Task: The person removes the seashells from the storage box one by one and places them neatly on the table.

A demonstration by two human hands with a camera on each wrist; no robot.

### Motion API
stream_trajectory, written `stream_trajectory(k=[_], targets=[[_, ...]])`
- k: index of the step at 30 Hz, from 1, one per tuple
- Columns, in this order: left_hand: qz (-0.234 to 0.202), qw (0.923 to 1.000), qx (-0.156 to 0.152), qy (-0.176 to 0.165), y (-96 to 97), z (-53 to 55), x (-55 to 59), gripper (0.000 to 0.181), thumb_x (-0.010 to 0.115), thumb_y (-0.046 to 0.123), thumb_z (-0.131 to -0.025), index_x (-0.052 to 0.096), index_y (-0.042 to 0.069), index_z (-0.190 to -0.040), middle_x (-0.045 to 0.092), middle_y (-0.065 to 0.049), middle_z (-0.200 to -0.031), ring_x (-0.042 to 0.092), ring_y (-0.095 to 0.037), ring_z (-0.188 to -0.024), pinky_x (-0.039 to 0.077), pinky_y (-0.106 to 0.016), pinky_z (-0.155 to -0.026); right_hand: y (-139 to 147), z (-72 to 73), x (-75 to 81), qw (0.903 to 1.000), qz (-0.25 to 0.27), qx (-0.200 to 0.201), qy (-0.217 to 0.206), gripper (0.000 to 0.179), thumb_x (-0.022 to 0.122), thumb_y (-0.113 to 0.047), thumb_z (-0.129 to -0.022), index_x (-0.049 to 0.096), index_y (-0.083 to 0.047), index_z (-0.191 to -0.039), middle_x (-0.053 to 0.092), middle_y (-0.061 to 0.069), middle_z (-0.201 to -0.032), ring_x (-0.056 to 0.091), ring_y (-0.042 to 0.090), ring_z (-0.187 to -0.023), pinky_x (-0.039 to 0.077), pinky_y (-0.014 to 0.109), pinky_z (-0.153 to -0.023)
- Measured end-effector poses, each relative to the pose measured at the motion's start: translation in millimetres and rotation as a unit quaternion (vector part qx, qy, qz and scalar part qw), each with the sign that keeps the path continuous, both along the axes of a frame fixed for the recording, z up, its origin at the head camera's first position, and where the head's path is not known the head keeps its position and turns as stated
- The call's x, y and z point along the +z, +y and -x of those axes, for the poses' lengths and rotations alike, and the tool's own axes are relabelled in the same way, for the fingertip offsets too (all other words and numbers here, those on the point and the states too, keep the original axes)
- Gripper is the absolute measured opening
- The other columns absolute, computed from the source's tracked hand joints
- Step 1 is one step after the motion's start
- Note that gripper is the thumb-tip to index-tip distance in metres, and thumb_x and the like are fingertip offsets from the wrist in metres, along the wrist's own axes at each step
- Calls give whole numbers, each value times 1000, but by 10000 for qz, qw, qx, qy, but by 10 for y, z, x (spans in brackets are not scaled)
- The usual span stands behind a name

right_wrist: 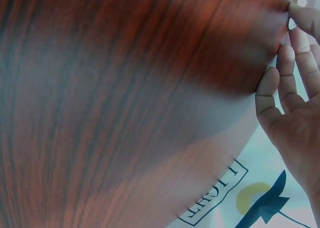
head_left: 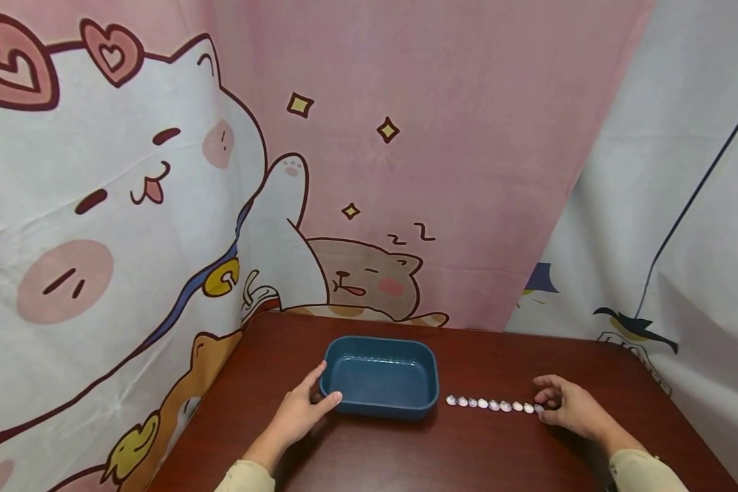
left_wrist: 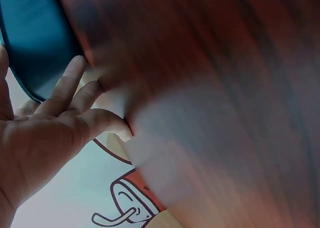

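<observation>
A deep blue rectangular dish [head_left: 427,403] stands on the table, with nothing visible inside. My left hand [head_left: 301,408] rests against its left end, thumb at the near corner and fingers fairly straight along the side. In the left wrist view some of those fingers [left_wrist: 60,93] reach down to the tabletop. To the right of the dish lies a straight row of several small whitish-purple seashells [head_left: 494,405]. At the row's right end my right hand [head_left: 568,410] pinches the last shell [head_left: 538,408] between thumb and index finger; the other fingers touch the table.
The dark red-brown wooden table [head_left: 443,454] has a pink and white cartoon cloth [head_left: 467,205] hanging behind it and along its sides. The dish stands left of the row of shells, with a small gap between them.
</observation>
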State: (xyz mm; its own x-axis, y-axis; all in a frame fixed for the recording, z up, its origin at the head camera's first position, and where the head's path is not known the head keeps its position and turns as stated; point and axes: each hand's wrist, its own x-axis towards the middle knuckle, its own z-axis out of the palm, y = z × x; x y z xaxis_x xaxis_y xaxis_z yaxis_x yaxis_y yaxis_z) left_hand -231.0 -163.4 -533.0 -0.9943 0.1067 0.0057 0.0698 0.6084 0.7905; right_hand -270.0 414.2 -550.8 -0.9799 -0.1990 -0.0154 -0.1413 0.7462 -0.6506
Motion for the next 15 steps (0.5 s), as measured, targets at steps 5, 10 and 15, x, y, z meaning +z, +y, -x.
stream_trajectory(k=[5, 10, 15], targets=[[143, 9999, 53, 61, -13, 44, 3, 82, 75, 46, -99, 40, 16, -166, 65, -29, -145, 73, -40, -122, 57, -61, -101, 5, 18, -2, 9999, 56, -36, -96, 66, 90, -5, -81, 57, 10, -137, 75, 8, -105, 66, 7, -89, 54, 22, -75], [263, 9994, 212, 60, -56, 79, 39, 81, 74, 46, -100, 39, 14, -166, 60, -29, -151, 68, -44, -129, 54, -64, -106, -14, 19, -3, 9995, 252, 38, -161, 68, 90, -3, -80, 56, 12, -136, 73, 9, -105, 63, 6, -89, 53, 22, -75], [277, 9993, 250, -20, -75, 84, 62, 81, 74, 43, -101, 38, 13, -166, 59, -29, -152, 68, -44, -129, 53, -63, -107, -25, 30, -3, 9996, 205, 26, -180, 69, 91, -3, -79, 56, 11, -137, 72, 9, -106, 62, 7, -89, 53, 22, -75]])
